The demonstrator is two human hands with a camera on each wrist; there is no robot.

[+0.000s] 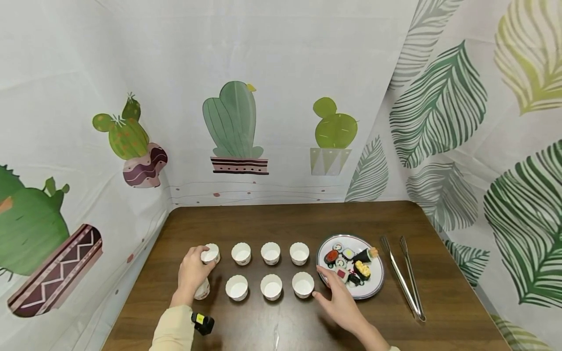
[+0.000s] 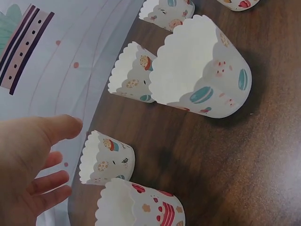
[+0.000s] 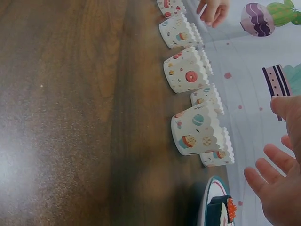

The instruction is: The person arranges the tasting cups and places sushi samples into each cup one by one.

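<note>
White paper baking cups printed with sweets stand mouth up in two rows on the table. In the head view, my left hand (image 1: 191, 273) is over the left end of the rows, its fingers and thumb spread about the back left cup (image 1: 211, 253). It partly hides the front left cup (image 1: 202, 290). The left wrist view has this hand (image 2: 40, 165) with nothing between thumb and fingers, beside a cup (image 2: 108, 159). My right hand (image 1: 341, 303) holds nothing; its fingers reach over the near left rim of a plate (image 1: 373, 287), thumb close to the front right cup (image 1: 303, 284).
Several sushi pieces (image 1: 362, 269) lie on the plate. Metal tongs (image 1: 401, 280) rest on the wooden table (image 1: 281, 222) right of the plate. A printed cloth (image 1: 285, 58) hangs behind the table and along both sides.
</note>
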